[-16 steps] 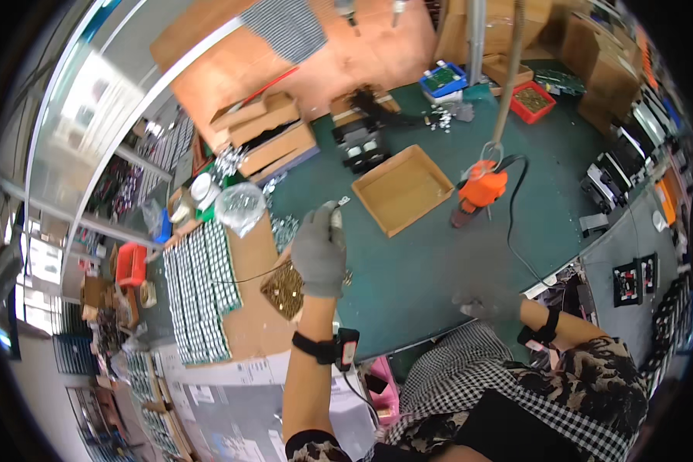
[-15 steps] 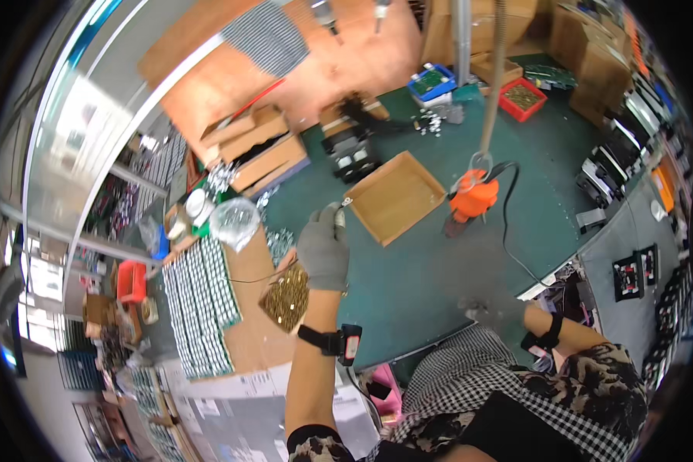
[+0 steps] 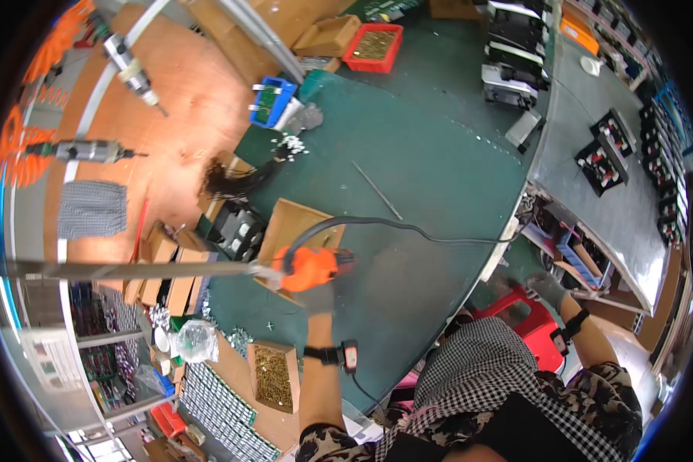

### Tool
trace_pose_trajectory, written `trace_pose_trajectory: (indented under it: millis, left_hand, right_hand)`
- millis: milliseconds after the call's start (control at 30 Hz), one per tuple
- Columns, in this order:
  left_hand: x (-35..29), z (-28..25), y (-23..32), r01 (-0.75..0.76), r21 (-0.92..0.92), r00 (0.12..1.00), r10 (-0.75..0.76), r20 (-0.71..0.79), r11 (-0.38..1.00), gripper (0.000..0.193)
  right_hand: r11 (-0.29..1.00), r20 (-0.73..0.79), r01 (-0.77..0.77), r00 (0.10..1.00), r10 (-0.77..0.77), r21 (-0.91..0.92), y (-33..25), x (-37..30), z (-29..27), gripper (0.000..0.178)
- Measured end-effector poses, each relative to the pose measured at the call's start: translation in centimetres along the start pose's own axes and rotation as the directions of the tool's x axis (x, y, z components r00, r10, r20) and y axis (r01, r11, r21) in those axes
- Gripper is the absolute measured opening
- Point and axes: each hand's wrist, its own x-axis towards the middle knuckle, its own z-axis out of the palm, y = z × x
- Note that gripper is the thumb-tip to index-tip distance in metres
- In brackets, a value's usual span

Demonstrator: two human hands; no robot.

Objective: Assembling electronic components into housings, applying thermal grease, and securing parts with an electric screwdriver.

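My left hand, in a grey glove, is at the near edge of a shallow cardboard tray. Just past it hangs an orange tool with a black cable, hooked to a long cord; the tool covers my left fingers, so I cannot see whether they grip anything. My right hand, also gloved in grey, reaches out past the table edge at my right, beside a red plastic stool. Its fingers are blurred, and whether it touches the stool is unclear.
Brass-coloured small parts fill a cardboard box at the near left. A thin metal rod lies on the green table mat. At the back stand a red bin and a blue bin. A grey side table is at the right.
The view has swung to the right, bringing the red stool into sight. My right hand has moved from near my lap out to the stool. My left fingers have passed out of sight behind the orange tool.
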Motion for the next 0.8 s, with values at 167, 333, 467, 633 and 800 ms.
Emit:
trace_pose_trajectory:
  millis: [167, 333, 467, 633, 800]
  left_hand:
    - [-3.3, -5.2, 13.1, -0.209, 0.176, 0.976, 0.193, 0.103, 0.962, 0.031]
    - [-5.6, -1.3, 15.2, -0.164, 0.238, 0.953, 0.092, 0.288, 0.957, 0.040]
    - [-7.2, -0.1, 14.2, -0.168, 0.239, 0.954, 0.097, 0.282, 0.956, 0.039]
    - [-9.4, 0.5, 12.8, -0.220, 0.304, 0.956, 0.143, 0.255, 0.927, 0.036]
    - [-10.5, -0.7, 14.6, -0.191, 0.326, 0.959, 0.105, 0.262, 0.926, 0.035]
  right_hand:
    - [0.940, -0.011, 0.101, 0.994, -0.111, -0.326, 11.1, 13.1, 0.3, 0.027]
    - [0.647, -0.092, -0.121, 0.993, 0.079, -0.753, 13.6, 17.4, 4.2, 0.028]
    - [0.464, 0.122, 0.024, 0.976, 0.182, -0.885, 19.6, 24.0, 5.5, 0.027]
    - [0.631, 0.249, 0.071, 0.948, 0.198, -0.772, 17.1, 31.4, 7.3, 0.028]
    - [0.712, 0.364, 0.089, 0.899, 0.244, -0.697, 14.8, 31.5, 7.4, 0.028]
